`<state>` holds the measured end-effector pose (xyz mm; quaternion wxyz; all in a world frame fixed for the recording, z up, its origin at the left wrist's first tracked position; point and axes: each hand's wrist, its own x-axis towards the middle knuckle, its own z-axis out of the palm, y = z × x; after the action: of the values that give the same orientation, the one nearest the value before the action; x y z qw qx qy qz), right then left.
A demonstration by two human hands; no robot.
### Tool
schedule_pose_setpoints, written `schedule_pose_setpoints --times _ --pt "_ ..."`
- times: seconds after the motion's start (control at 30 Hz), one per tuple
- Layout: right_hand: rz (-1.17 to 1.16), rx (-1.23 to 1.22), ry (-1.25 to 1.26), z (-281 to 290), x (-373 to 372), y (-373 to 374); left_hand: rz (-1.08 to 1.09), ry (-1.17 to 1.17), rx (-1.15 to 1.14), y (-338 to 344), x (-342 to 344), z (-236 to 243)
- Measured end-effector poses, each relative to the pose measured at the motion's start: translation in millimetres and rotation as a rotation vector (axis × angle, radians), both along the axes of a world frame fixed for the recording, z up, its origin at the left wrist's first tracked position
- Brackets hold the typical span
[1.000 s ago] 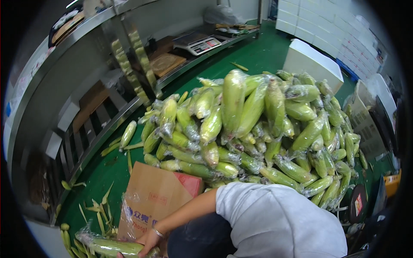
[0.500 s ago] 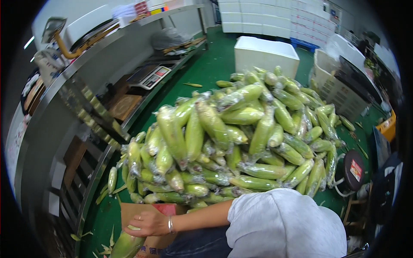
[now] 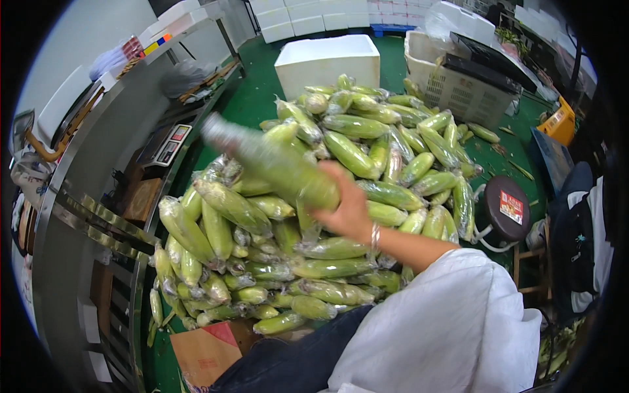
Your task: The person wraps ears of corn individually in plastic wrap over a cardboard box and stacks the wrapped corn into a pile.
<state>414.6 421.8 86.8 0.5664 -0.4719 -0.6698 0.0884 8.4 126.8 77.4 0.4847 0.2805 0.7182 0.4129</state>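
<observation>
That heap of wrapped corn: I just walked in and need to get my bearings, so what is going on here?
A person in a white sleeve has one hand closed in a grip on a plastic-wrapped ear of corn, held blurred in mid-air over a big pile of wrapped corn ears on the green floor. Which hand it is cannot be told; no other hand shows. A white foam box and a slatted crate sit behind the pile, and a cardboard box lies near the person.

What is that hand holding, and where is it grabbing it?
The hand holds a plastic-wrapped ear of corn, gripping it at its lower end, above the corn pile. Motion blurs it.
</observation>
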Motion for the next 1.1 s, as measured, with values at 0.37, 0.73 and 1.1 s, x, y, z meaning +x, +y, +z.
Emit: schedule_pose_setpoints --times 0.37,0.73,1.1 --pt "-0.172 0.092 -0.485 -32.3 3.3 8.2 0.095 -0.003 0.055 -52.2 7.7 -8.8" --pt "0.172 0.208 -0.784 -72.6 -102.0 62.1 0.146 -0.056 0.148 -48.1 7.9 -22.9" --pt "0.418 0.016 -0.745 -99.7 -70.9 0.8 -0.075 -0.097 0.169 -2.2 -19.4 -32.2"
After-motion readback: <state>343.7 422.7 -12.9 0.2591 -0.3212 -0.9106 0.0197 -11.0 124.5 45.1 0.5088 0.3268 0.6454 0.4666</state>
